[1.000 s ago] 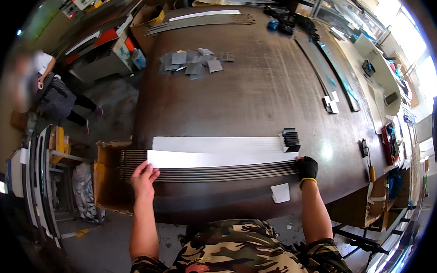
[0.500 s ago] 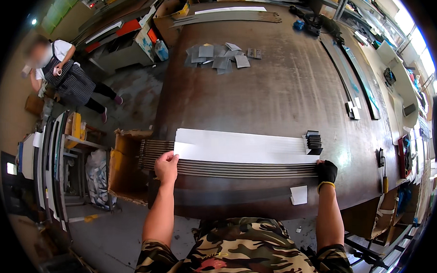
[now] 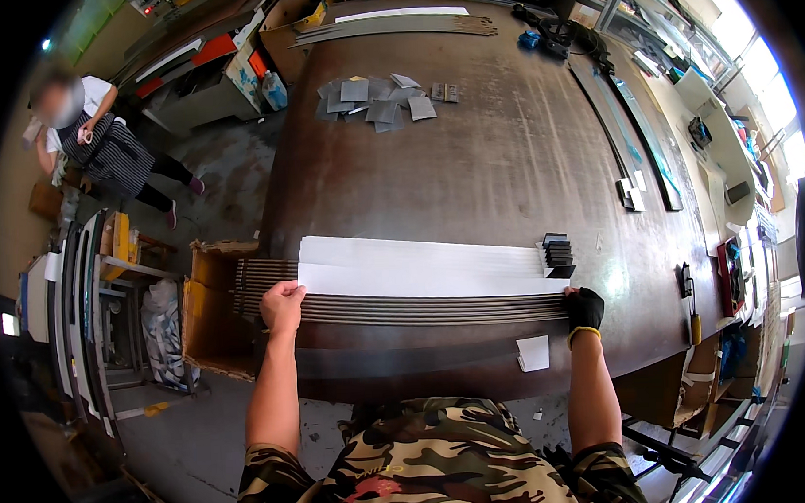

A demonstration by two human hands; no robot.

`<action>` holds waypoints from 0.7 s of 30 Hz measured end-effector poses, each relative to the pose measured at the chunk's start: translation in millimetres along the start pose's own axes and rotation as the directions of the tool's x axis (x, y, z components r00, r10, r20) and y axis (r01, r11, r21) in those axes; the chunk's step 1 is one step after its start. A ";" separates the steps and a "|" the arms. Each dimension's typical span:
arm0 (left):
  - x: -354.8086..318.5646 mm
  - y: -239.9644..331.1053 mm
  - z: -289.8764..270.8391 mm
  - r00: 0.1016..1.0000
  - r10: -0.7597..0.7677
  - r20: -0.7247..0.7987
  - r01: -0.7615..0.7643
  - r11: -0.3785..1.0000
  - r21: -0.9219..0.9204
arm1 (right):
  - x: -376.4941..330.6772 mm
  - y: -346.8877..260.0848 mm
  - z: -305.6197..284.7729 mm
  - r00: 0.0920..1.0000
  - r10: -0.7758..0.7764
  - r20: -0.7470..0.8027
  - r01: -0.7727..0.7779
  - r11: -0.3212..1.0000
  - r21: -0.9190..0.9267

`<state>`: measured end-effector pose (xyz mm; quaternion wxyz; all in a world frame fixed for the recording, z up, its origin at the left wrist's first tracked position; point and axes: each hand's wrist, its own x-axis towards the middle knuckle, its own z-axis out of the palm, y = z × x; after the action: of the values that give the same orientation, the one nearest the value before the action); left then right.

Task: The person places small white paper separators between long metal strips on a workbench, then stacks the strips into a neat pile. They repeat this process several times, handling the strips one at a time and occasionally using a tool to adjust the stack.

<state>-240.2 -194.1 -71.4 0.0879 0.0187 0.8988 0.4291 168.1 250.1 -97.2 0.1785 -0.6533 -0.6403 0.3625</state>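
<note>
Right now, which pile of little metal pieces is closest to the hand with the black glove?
The small dark stack at the right end of the white strips, just above the gloved right hand. The grey scattered pieces lie far up the table.

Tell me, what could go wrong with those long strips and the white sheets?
The left hand is bare and rests on the thin metal strips, so an edge might cut it; only the right hand wears a glove. The strips stick out past the table edge over a cardboard box, so they might tip or slide off. The white sheets lie loose on top and could slip.
</note>
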 end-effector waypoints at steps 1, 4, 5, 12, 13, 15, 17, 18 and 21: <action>-0.4 2.5 0.0 1.000 -0.004 -0.001 0.004 1.000 0.001 | 0.0 0.8 0.5 1.000 0.013 -0.002 -0.013 1.000 0.023; -2.5 6.5 -1.1 1.000 -0.011 -0.007 0.011 1.000 -0.001 | 6.9 10.1 4.0 0.999 -0.043 -0.010 0.042 0.996 -0.076; -0.3 0.3 2.3 1.000 -0.008 -0.008 0.008 1.000 -0.006 | 10.3 13.2 1.4 0.998 -0.059 -0.020 0.056 0.990 -0.130; 4.0 -7.9 5.1 1.000 0.005 -0.026 -0.005 1.000 -0.001 | 13.0 17.0 1.1 0.998 -0.065 -0.012 0.064 0.991 -0.122; 4.5 -8.4 5.9 1.000 0.003 -0.026 -0.004 1.000 -0.020 | 15.1 20.2 1.7 0.998 -0.064 -0.019 0.061 0.991 -0.116; 3.2 -4.8 4.6 1.000 -0.011 -0.018 0.011 1.000 -0.015 | 14.2 18.1 2.8 0.998 -0.058 -0.023 0.056 0.993 -0.101; 2.2 -4.2 3.8 1.000 -0.019 -0.013 0.019 1.000 -0.012 | 7.6 7.6 1.6 0.999 -0.050 -0.017 0.049 0.995 -0.083; 2.6 -5.1 3.8 1.000 -0.016 -0.010 0.016 1.000 -0.013 | 7.9 8.0 1.4 0.999 -0.050 -0.017 0.048 0.996 -0.079; 3.7 -8.2 2.9 1.000 -0.013 -0.002 0.013 1.000 -0.017 | 10.6 12.0 2.4 0.998 -0.053 -0.017 0.052 0.996 -0.074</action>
<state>-243.0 -196.7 -80.1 0.0900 0.0118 0.8952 0.4363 173.9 258.4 -109.8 0.1699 -0.6459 -0.6684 0.3275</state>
